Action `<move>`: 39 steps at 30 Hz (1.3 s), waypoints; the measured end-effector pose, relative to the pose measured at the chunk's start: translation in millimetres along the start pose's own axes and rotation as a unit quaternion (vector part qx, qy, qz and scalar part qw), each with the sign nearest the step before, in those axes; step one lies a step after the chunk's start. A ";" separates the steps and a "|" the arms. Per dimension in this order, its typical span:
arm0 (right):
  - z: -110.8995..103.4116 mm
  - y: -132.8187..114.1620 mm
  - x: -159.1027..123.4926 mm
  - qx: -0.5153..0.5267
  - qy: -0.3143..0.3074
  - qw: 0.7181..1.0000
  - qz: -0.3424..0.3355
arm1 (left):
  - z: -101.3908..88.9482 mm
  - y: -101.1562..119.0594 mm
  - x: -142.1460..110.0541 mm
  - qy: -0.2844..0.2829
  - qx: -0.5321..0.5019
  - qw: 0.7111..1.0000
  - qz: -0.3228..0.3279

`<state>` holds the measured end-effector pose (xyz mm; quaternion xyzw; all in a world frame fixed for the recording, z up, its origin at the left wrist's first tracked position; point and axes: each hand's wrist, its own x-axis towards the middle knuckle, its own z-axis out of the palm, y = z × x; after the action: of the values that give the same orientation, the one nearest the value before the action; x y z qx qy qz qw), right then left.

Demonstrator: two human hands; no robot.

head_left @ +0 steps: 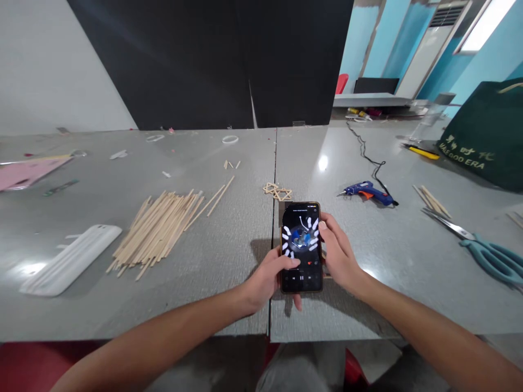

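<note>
Head view: we hold a phone in both hands above the near edge of the worktop. Left hand grip closed around its lower left side, thumb on the screen. Right hand grip closed on its right edge. Wooden sticks heaped toward the left, glue gun and scissors toward the right, small stick stars just beyond the phone.

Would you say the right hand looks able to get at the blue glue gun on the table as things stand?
Probably yes: the glue gun lies in the open beyond the right hand, with bare table between, though that hand now holds the phone.
</note>
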<state>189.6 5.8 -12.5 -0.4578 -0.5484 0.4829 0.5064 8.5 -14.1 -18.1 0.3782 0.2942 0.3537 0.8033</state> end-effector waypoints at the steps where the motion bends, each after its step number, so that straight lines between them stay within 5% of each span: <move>1: 0.0 0.2 -0.1 0.004 -0.003 1.000 0.003 | -1.2 -0.7 0.4 -0.009 -0.003 1.000 0.002; 11: 2.7 -2.2 -1.3 0.058 -0.018 0.996 0.066 | -2.2 10.0 1.5 -0.055 -0.062 0.996 -0.030; 14: 2.9 -5.5 1.6 0.062 -0.019 0.997 0.029 | -1.3 20.9 1.4 -0.040 -0.072 0.996 -0.020; 19: -1.7 -6.6 9.9 0.028 0.013 0.995 -0.099 | -11.8 54.7 6.5 0.052 -0.033 0.998 0.025; 22: -4.2 -1.8 14.8 0.041 0.022 0.992 -0.114 | -22.4 78.3 11.8 0.163 -0.013 0.985 0.047; 26: -4.1 9.4 21.4 0.034 0.020 0.992 -0.123 | -33.1 98.3 17.9 0.221 0.048 0.973 0.042; 36: -5.9 17.4 29.6 0.006 0.003 0.992 -0.122 | -61.0 96.8 4.9 0.284 0.120 0.951 -0.022; 39: -6.1 15.4 27.3 -0.003 -0.011 0.992 -0.123 | -74.9 92.1 -6.5 0.329 0.217 0.919 -0.023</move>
<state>194.1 35.1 -24.5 -0.3830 -0.6078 0.4204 0.5543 -82.5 53.5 17.9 0.3986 0.6197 0.3674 0.5676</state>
